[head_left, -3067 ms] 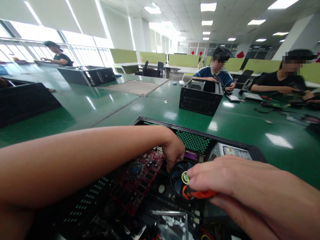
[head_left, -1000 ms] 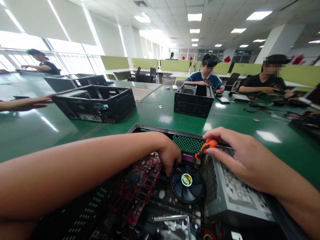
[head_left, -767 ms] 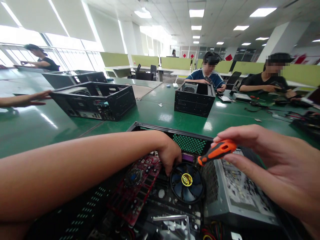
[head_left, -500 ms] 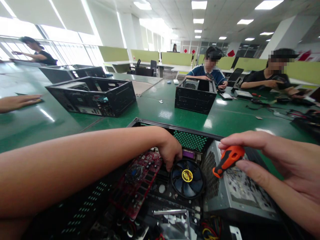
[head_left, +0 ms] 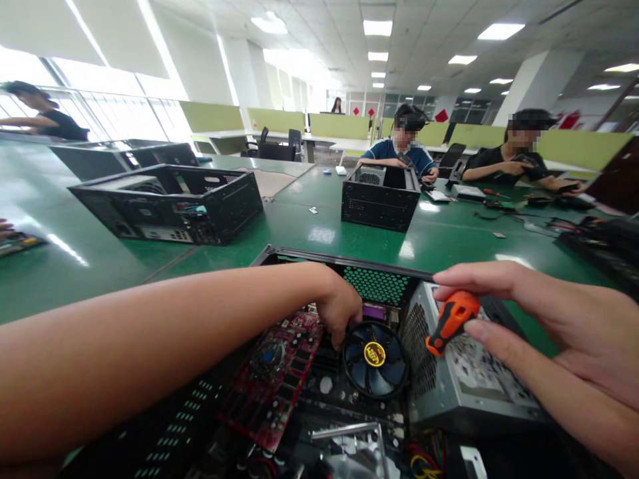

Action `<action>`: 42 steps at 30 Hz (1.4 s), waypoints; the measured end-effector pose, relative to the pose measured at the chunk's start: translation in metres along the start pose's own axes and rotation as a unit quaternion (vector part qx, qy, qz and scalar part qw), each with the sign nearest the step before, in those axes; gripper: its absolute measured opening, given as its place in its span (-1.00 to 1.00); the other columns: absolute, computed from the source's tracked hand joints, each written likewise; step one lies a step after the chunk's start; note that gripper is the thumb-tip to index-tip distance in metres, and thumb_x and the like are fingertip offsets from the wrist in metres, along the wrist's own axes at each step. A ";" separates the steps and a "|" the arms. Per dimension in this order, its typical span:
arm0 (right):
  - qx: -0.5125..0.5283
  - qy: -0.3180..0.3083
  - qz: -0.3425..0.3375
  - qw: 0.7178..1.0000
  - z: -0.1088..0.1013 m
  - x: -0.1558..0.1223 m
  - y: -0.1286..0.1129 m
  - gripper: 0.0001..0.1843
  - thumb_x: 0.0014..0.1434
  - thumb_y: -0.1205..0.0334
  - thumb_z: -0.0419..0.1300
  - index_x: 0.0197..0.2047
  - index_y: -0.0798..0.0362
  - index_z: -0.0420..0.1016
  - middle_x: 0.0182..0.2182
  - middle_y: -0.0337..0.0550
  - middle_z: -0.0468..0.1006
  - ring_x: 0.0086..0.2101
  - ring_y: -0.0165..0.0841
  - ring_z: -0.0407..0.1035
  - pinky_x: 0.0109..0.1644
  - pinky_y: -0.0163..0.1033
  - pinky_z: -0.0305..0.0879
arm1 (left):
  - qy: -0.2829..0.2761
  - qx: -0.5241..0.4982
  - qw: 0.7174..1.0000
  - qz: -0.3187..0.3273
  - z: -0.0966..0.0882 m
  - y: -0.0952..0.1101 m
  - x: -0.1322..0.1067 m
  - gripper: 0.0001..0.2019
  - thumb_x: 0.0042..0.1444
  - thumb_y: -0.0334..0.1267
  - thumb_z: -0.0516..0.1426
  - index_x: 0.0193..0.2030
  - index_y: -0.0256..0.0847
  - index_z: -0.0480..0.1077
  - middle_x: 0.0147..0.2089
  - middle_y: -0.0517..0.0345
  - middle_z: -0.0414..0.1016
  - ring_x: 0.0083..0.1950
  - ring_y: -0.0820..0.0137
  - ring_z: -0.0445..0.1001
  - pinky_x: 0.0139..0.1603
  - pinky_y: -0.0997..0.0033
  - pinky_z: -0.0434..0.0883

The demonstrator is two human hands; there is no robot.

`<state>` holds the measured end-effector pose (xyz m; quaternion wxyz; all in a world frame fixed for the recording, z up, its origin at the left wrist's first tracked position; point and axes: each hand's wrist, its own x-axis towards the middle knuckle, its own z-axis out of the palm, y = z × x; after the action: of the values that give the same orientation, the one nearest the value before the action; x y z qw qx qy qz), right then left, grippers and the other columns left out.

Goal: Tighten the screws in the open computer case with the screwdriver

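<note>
My right hand (head_left: 549, 332) pinches a stubby orange and black screwdriver (head_left: 453, 321) between thumb and fingers, over the silver power supply (head_left: 434, 392). My left hand (head_left: 340, 306) reaches into the open computer case (head_left: 299, 255), its fingers curled downward beside the black cooling fan (head_left: 375, 359) with a yellow centre label. Its fingertips are hidden, so what they grip, if anything, does not show. Below my left wrist a red graphics card (head_left: 279, 379) stands in the case. A purple connector (head_left: 374, 311) shows just past my left fingers.
Coloured cables (head_left: 423, 459) and a silver metal bracket (head_left: 349, 432) lie in the near part of the case. Across the green table (head_left: 284, 229) stand another open case (head_left: 170, 206) and a smaller-looking one (head_left: 380, 196). Two people sit opposite; tangled cables (head_left: 529, 219) lie at right.
The view has turned slightly right and up, so the background sits further left and lower. Both hands keep nearly the same pose. Another person's hand at left has mostly left the picture.
</note>
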<state>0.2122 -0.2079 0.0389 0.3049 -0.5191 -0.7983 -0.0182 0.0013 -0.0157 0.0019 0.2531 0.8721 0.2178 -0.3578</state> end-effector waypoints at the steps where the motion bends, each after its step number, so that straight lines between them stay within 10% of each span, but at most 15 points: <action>1: -0.002 -0.004 -0.009 1.000 0.002 0.002 -0.001 -0.62 0.53 0.12 0.17 0.33 -0.40 0.49 0.01 -0.33 0.81 -0.06 -0.10 0.77 0.07 -0.02 0.75 | 0.001 0.003 1.000 -0.002 0.000 0.001 0.000 -0.84 -0.13 -0.34 0.47 -0.48 -0.11 0.58 -0.48 0.33 0.60 -0.35 0.33 0.52 -0.14 0.39 0.48; 42: -0.023 -0.006 -0.065 0.998 0.006 0.004 0.003 -0.62 0.53 0.18 0.13 0.31 -0.40 0.41 0.02 -0.47 0.79 -0.02 -0.32 0.75 0.06 -0.37 0.68 | -0.011 -0.009 0.999 -0.043 0.003 0.004 0.005 -0.86 -0.12 -0.32 0.44 -0.52 -0.12 0.57 -0.49 0.29 0.57 -0.28 0.28 0.51 -0.13 0.34 0.45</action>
<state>0.2110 -0.2018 0.0354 0.2868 -0.4731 -0.8313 -0.0530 0.0058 -0.0198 -0.0024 0.2478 0.8558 0.2551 -0.3757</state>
